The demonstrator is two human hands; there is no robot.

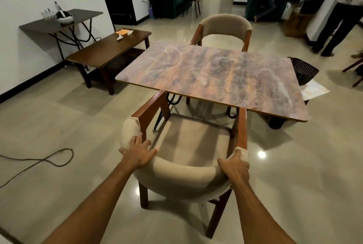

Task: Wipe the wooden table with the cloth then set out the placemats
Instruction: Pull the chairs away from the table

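The wooden table (212,75) stands ahead of me, its top streaked with pale smears and bare of objects. Between me and the table is a beige padded chair (182,179) with wooden arms. My left hand (139,152) grips the left end of its curved backrest. My right hand (234,167) grips the right end of the same backrest. An orange cloth (121,32) lies on a dark low table (106,51) to the left. A patterned sheet that may be placemats (314,90) lies beyond the table's right end.
A second beige chair (224,26) faces me across the table. A dark wicker basket (303,69) sits at the right end. A grey side table (59,22) holds bottles at the left wall. A black cable (47,160) trails over the floor at left. People sit and stand at the back.
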